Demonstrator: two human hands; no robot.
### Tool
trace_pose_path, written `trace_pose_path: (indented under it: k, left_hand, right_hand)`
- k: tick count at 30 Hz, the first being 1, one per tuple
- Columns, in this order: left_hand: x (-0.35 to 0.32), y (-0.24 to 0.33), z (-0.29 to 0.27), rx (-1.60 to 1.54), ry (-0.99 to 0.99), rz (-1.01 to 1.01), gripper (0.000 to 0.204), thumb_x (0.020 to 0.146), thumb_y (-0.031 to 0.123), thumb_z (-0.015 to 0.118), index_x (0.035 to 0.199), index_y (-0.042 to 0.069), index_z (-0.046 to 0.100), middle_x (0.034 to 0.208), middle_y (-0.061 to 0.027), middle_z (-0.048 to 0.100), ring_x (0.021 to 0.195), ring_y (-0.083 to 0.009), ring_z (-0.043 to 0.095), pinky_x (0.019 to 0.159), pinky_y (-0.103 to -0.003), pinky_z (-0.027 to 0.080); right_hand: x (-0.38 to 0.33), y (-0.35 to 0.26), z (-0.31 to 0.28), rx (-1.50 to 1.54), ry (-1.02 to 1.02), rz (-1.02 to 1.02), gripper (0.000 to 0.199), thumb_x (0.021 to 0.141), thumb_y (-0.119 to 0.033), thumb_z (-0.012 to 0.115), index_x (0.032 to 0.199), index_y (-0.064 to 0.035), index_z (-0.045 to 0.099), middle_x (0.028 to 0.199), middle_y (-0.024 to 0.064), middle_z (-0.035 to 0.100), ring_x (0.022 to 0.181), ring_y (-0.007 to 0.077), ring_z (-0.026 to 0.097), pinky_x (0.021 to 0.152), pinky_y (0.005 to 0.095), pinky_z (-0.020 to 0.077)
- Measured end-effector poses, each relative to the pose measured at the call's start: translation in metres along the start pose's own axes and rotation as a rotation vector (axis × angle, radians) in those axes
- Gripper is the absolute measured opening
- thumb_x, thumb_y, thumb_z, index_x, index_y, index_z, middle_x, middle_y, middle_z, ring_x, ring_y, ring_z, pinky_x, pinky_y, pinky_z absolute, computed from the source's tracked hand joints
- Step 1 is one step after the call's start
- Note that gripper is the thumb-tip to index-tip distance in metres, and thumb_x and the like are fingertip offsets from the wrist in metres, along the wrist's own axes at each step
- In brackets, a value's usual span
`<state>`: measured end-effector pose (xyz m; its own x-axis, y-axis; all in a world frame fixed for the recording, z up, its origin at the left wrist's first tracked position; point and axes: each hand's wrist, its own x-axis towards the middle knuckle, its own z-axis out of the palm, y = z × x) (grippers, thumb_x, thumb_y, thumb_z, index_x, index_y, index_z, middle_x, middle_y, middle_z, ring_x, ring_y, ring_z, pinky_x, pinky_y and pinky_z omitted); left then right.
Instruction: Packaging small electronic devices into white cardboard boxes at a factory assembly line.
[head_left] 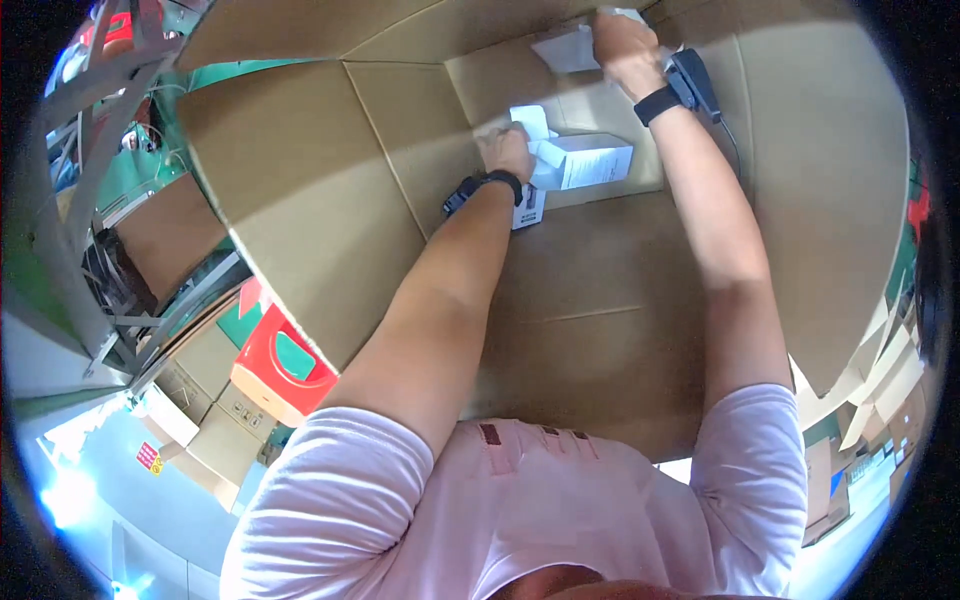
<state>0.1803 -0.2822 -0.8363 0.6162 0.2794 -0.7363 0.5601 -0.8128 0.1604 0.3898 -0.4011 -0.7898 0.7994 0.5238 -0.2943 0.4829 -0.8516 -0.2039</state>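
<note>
I am leaning over a large open cardboard carton (pixel 330 200). My left hand (pixel 507 150) reaches down to its floor and holds a small white box (pixel 585 160) lying there with an end flap open. My right hand (pixel 622 42) is stretched further in, up near the far wall, gripping another small white box (pixel 566 48). Both wrists wear dark bands; a black device (pixel 693 82) with a cable is strapped by the right wrist.
The carton's brown flaps (pixel 830 200) spread wide on both sides. To the left below stand a red and green box (pixel 280 365), several brown cartons (pixel 205 365) and a metal rack (pixel 95 130). More flat cardboard (pixel 880 390) lies at the right.
</note>
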Motion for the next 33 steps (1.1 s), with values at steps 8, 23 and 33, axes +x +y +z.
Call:
trace_pose_path:
  k: [8, 23, 33]
  left_hand:
    - [-0.108, 0.052, 0.003, -0.125, 0.235, 0.311, 0.07, 0.086, 0.0, 0.044, 0.15, 0.007, 0.015, 0.096, -0.0272, 0.064, 0.094, -0.0382, 0.065, 0.103, -0.053, 0.036]
    - [-0.191, 0.062, -0.122, 0.462, -0.06, 0.347, 0.016, 0.083, 0.013, 0.056, 0.08, 0.011, 0.071, 0.075, -0.0098, 0.07, 0.071, -0.0221, 0.071, 0.06, -0.036, 0.056]
    - [-0.283, 0.021, -0.183, 0.405, 0.076, 0.448, 0.016, 0.072, 0.007, 0.06, 0.088, 0.007, 0.061, 0.074, -0.01, 0.064, 0.087, -0.0241, 0.067, 0.068, -0.033, 0.056]
  right_hand:
    - [-0.02, 0.04, 0.054, -0.346, 0.443, -0.235, 0.023, 0.081, -0.013, 0.054, 0.097, -0.005, 0.068, 0.091, 0.0164, 0.07, 0.083, 0.0327, 0.07, 0.061, 0.0454, 0.0536]
    - [0.05, -0.118, 0.155, -0.099, -0.483, -0.405, 0.034, 0.075, -0.031, 0.062, 0.097, -0.008, 0.073, 0.109, 0.0137, 0.069, 0.102, 0.027, 0.064, 0.085, 0.04, 0.0511]
    - [-0.025, -0.157, 0.236, 0.538, -0.229, 0.356, 0.039, 0.093, -0.035, 0.042, 0.114, -0.0127, 0.065, 0.119, 0.0127, 0.062, 0.112, 0.0251, 0.058, 0.094, 0.038, 0.0447]
